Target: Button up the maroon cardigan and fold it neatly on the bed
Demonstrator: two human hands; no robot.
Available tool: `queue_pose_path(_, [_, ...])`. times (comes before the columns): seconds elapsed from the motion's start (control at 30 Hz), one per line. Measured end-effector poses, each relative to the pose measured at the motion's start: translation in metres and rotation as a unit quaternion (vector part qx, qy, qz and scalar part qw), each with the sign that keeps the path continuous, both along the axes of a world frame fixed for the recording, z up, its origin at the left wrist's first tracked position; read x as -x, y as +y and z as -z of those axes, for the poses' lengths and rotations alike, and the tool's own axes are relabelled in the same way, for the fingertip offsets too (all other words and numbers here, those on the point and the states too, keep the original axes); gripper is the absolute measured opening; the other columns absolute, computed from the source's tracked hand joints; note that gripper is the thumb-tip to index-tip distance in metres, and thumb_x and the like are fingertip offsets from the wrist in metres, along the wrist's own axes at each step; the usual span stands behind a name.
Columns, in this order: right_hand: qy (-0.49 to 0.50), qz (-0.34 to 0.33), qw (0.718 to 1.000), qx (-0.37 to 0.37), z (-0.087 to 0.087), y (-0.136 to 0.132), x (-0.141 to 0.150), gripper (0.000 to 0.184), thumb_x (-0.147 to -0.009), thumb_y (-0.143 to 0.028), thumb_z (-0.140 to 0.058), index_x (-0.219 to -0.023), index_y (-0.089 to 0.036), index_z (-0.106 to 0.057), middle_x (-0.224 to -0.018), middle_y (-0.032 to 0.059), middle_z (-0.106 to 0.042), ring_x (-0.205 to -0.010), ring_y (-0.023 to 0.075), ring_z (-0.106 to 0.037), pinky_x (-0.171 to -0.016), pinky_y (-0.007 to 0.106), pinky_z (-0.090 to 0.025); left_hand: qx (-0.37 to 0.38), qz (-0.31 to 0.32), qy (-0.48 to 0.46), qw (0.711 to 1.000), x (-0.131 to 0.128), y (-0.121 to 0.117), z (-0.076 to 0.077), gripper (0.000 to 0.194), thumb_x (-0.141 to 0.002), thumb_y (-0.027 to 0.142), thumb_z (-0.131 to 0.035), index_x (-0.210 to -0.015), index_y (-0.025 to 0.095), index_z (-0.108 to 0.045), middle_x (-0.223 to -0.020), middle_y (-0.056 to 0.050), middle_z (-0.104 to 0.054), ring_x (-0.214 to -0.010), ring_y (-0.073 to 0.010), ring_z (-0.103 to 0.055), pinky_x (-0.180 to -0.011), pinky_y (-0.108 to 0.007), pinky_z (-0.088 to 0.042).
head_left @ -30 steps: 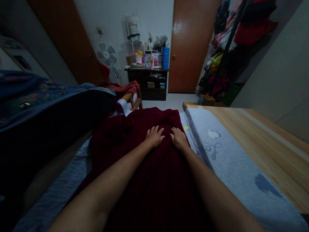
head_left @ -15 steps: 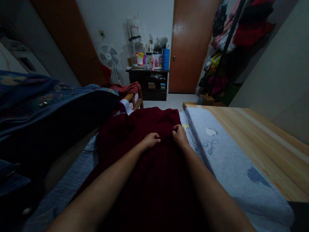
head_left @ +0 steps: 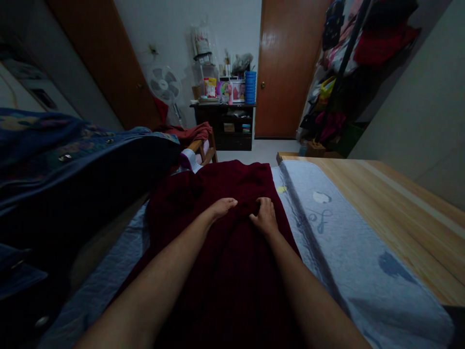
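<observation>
A dark red knitted garment lies spread along the bed in front of me. My left hand rests on it with fingers curled into the fabric. My right hand sits a little to the right, its fingers pinching a fold of the same cloth. Both forearms stretch out over the garment. The room is dim, so fine detail of the fingers is hard to make out.
A pale blue quilted mat covers the bed beside a bare wooden board. A dark blue patterned garment hangs close at my left. Beyond stand a chair, a fan, a cluttered dark cabinet, a door and a clothes rack.
A second ago both hands lay flat and spread on the red garment. They have since closed on the fabric and drawn back slightly toward me, bunching the cloth.
</observation>
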State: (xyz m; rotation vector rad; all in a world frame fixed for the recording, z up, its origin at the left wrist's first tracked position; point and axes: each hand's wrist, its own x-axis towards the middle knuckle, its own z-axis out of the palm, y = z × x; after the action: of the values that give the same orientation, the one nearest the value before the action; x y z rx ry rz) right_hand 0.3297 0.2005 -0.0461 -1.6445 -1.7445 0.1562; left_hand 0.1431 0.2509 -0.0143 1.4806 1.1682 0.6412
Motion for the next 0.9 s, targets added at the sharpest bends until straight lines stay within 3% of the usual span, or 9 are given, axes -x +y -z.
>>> queue_pose_path(0.17, [0.005, -0.005, 1.000, 0.013, 0.000, 0.001, -0.002, 0.028, -0.069, -0.010, -0.050, -0.095, -0.021, -0.056, -0.104, 0.0077, -0.051, -0.096, 0.0228, -0.048, -0.088, 0.035, -0.041, -0.032, -0.008, 0.027, 0.999, -0.003, 0.001, -0.001, 0.033, -0.071, 0.049, -0.062, -0.064, 0.016, -0.060, -0.062, 0.002, -0.058, -0.060, -0.0128, -0.051, -0.061, -0.024, -0.042])
queue_pose_path(0.37, [0.039, 0.017, 0.998, -0.036, 0.003, 0.001, -0.001, 0.038, -0.068, -0.013, -0.050, -0.106, -0.016, -0.049, -0.104, 0.0105, -0.050, -0.100, 0.0244, -0.046, -0.094, 0.038, -0.040, -0.115, -0.058, 0.065, 0.990, 0.006, 0.014, -0.021, 0.029, -0.070, 0.045, -0.065, -0.067, 0.016, -0.061, -0.063, 0.002, -0.059, -0.061, -0.0125, -0.051, -0.059, -0.023, -0.038])
queue_pose_path(0.5, [0.026, 0.032, 0.999, -0.034, 0.003, -0.001, 0.003, 0.041, -0.067, -0.018, -0.056, -0.106, -0.016, -0.045, -0.105, 0.0112, -0.047, -0.100, 0.0253, -0.045, -0.094, 0.039, -0.040, -0.202, -0.092, 0.146, 0.964, 0.011, 0.025, -0.037, 0.023, -0.071, 0.039, -0.067, -0.067, 0.017, -0.059, -0.060, 0.003, -0.057, -0.056, -0.0117, -0.049, -0.054, -0.023, -0.035])
queue_pose_path(0.63, [0.006, 0.056, 0.998, -0.005, 0.000, -0.001, 0.003, 0.023, -0.070, -0.019, -0.056, -0.091, -0.019, -0.049, -0.099, 0.0090, -0.047, -0.094, 0.0247, -0.044, -0.090, 0.039, -0.042, -0.265, -0.104, 0.260, 0.923, 0.009, 0.025, -0.043, 0.020, -0.074, 0.038, -0.068, -0.070, 0.020, -0.061, -0.065, 0.001, -0.061, -0.059, -0.0134, -0.052, -0.057, -0.024, -0.035])
queue_pose_path(0.73, [-0.013, 0.053, 0.998, 0.020, -0.002, -0.001, 0.003, 0.016, -0.072, -0.017, -0.056, -0.087, -0.018, -0.054, -0.102, 0.0111, -0.048, -0.097, 0.0261, -0.045, -0.092, 0.038, -0.041, -0.274, -0.075, 0.324, 0.902, 0.007, 0.019, -0.041, 0.014, -0.077, 0.037, -0.065, -0.076, 0.023, -0.064, -0.074, -0.001, -0.066, -0.067, -0.0159, -0.058, -0.063, -0.025, -0.037])
queue_pose_path(0.83, [-0.023, 0.047, 0.998, 0.027, -0.002, -0.001, 0.003, 0.026, -0.074, -0.014, -0.054, -0.099, -0.017, -0.058, -0.109, 0.0125, -0.049, -0.101, 0.0269, -0.045, -0.094, 0.038, -0.040, -0.238, -0.003, 0.334, 0.912, 0.008, 0.011, -0.039, 0.012, -0.082, 0.033, -0.059, -0.080, 0.023, -0.066, -0.083, -0.003, -0.069, -0.076, -0.0181, -0.061, -0.068, -0.025, -0.040])
queue_pose_path(0.9, [-0.024, 0.043, 0.999, 0.023, -0.001, -0.001, 0.003, 0.033, -0.074, -0.012, -0.053, -0.107, -0.018, -0.059, -0.112, 0.0120, -0.049, -0.101, 0.0266, -0.045, -0.094, 0.037, -0.041, -0.206, 0.040, 0.329, 0.921, 0.014, 0.003, -0.040, 0.023, -0.087, 0.036, -0.050, -0.083, 0.021, -0.067, -0.089, -0.006, -0.070, -0.083, -0.0198, -0.063, -0.073, -0.026, -0.043])
